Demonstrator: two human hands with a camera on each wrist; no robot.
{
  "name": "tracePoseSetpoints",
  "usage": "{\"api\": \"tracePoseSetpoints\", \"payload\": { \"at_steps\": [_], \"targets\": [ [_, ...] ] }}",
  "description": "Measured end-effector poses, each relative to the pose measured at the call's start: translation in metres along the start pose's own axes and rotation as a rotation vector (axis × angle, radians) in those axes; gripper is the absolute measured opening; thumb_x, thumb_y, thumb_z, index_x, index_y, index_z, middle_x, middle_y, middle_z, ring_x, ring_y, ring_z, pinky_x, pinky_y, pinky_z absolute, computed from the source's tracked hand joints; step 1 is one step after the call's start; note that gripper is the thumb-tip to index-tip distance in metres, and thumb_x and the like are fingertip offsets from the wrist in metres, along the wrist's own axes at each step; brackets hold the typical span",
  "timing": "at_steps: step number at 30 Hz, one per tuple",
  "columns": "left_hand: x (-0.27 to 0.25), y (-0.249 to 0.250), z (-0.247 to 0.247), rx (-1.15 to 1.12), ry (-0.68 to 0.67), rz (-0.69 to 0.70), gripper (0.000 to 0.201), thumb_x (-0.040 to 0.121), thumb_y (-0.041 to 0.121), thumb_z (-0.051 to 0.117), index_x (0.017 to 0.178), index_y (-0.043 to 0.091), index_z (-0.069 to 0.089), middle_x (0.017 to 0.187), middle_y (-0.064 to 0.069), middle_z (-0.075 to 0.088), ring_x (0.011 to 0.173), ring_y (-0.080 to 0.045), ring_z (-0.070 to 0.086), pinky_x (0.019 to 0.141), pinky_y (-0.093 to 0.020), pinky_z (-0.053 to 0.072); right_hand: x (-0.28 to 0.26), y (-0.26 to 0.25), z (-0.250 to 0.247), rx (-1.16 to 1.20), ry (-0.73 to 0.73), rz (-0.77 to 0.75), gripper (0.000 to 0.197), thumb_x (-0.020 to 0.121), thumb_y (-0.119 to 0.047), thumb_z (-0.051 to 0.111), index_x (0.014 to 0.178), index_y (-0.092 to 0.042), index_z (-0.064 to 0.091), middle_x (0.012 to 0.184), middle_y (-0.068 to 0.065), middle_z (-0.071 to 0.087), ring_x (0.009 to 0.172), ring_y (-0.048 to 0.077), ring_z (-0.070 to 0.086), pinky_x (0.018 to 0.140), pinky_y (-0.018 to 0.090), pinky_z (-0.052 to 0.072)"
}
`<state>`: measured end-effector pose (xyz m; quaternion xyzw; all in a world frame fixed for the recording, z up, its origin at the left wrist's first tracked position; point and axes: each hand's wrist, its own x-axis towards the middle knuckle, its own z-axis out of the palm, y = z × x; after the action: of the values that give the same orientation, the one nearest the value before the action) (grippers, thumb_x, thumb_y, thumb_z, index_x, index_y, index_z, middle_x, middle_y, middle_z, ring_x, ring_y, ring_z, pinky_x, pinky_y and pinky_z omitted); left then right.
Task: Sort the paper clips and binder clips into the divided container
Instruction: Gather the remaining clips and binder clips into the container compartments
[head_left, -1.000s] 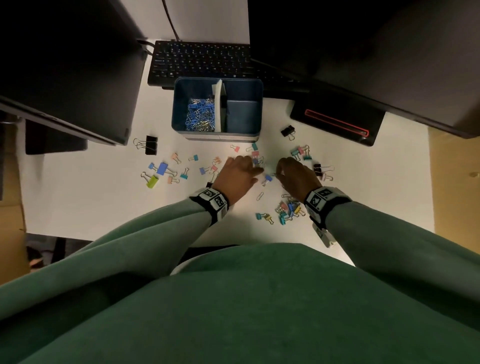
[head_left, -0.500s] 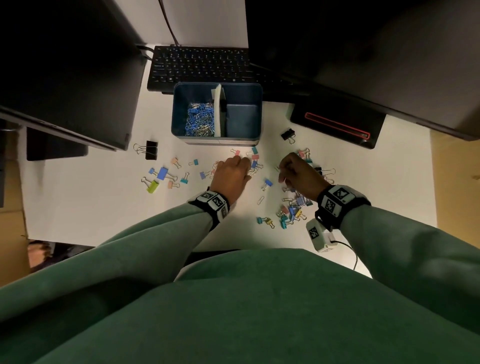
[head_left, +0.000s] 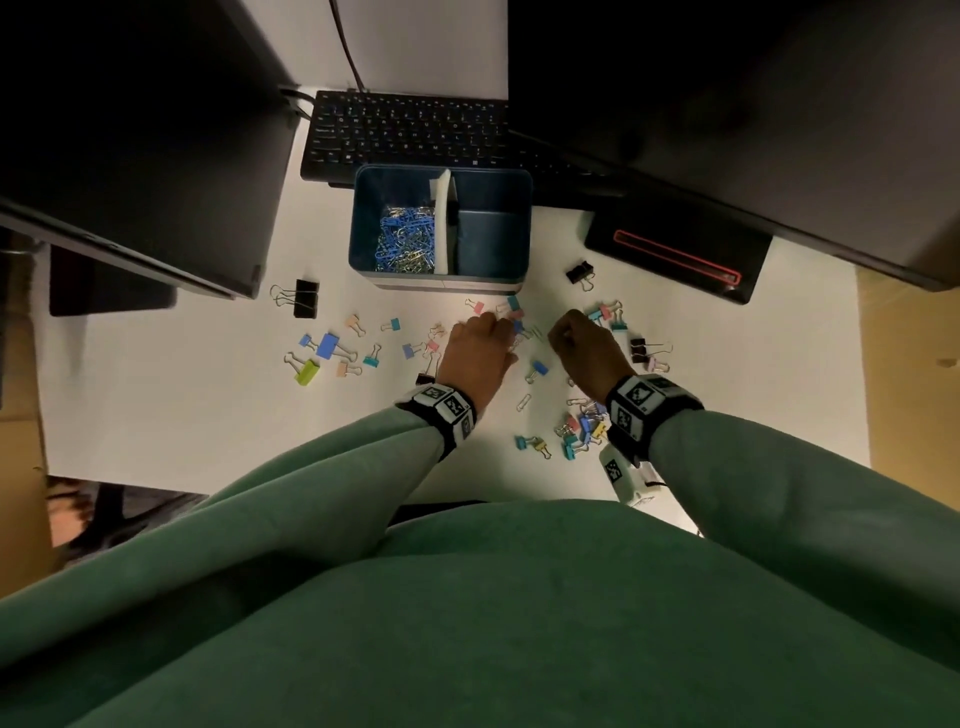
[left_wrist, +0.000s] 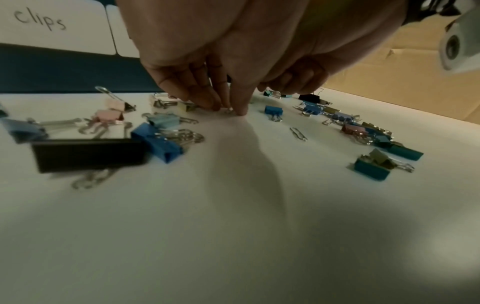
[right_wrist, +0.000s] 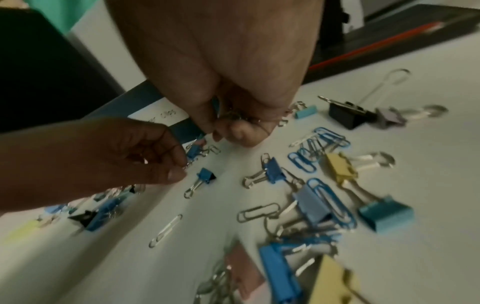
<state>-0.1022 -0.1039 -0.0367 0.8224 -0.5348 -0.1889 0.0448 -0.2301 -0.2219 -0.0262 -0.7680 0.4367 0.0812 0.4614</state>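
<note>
The blue divided container stands at the back of the white table; its left compartment holds blue and silver paper clips, and its right one looks bare. Coloured binder clips and loose paper clips lie scattered in front of it. My left hand is down on the table, its fingertips pinching a small silver paper clip. My right hand hovers just right of it, fingers curled round several silver paper clips.
A black keyboard lies behind the container, between dark monitors. A black device with a red stripe sits at the back right. A large black binder clip lies at the left. A dense pile of clips sits near my right wrist.
My right hand has lifted off the pile near my body and moved forward with clips in its curled fingers. My left hand has edged forward toward the container.
</note>
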Motion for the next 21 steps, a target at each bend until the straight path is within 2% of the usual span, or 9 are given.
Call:
{"api": "tracePoseSetpoints", "payload": {
  "at_steps": [3,7,11,14,18,21],
  "targets": [
    [0.002,0.004,0.004,0.025,-0.022,-0.006,0.026,0.097,0.023,0.049,0.118,0.009,0.056,0.109,-0.01,0.06,0.099,-0.027,0.056,0.094,-0.04,0.04,0.007,-0.013,0.007,-0.177,0.067,-0.056,0.018,0.098,-0.025,0.049,0.105,-0.009,0.052,0.096,0.01,0.063,0.083,0.026,0.06,0.074,0.04,0.051],
    [-0.004,-0.003,0.003,0.046,-0.018,0.006,0.022,0.098,0.023,0.047,0.112,0.008,0.056,0.107,-0.01,0.059,0.097,-0.025,0.056,0.089,-0.035,0.041,0.013,-0.016,0.014,-0.271,0.072,-0.08,0.024,0.094,-0.023,0.058,0.111,-0.008,0.051,0.102,0.008,0.058,0.084,0.023,0.055,0.069,0.032,0.042],
    [-0.01,-0.009,0.004,0.068,-0.015,0.023,0.026,0.099,0.024,0.043,0.115,0.006,0.054,0.111,-0.011,0.057,0.1,-0.026,0.054,0.087,-0.035,0.041,0.015,-0.014,0.017,-0.352,0.067,-0.076,0.025,0.092,-0.02,0.06,0.11,-0.005,0.052,0.107,0.014,0.061,0.092,0.032,0.062,0.072,0.036,0.048],
    [-0.012,-0.011,0.002,0.047,-0.011,0.038,0.026,0.1,0.024,0.041,0.114,0.007,0.054,0.111,-0.01,0.058,0.099,-0.026,0.055,0.087,-0.035,0.041,0.014,-0.015,0.02,-0.41,0.061,-0.08,0.026,0.09,-0.017,0.062,0.11,-0.006,0.051,0.105,0.013,0.061,0.09,0.032,0.064,0.073,0.037,0.051],
    [-0.017,-0.015,-0.022,-0.149,0.015,0.01,0.017,0.097,0.019,0.044,0.102,0.008,0.056,0.097,-0.01,0.064,0.085,-0.028,0.061,0.081,-0.037,0.048,0.011,-0.023,0.018,-0.475,0.009,-0.058,0.026,0.09,-0.012,0.058,0.113,-0.003,0.05,0.11,0.016,0.06,0.096,0.036,0.063,0.075,0.036,0.046],
    [-0.021,-0.028,-0.054,-0.369,0.116,-0.058,0.01,0.095,0.017,0.049,0.091,0.01,0.055,0.082,-0.003,0.066,0.067,-0.022,0.062,0.064,-0.03,0.051,0.01,-0.023,0.009,-0.417,-0.011,-0.006,0.022,0.094,-0.015,0.051,0.112,-0.001,0.051,0.11,0.018,0.061,0.099,0.037,0.062,0.073,0.034,0.041]
  ]
}}
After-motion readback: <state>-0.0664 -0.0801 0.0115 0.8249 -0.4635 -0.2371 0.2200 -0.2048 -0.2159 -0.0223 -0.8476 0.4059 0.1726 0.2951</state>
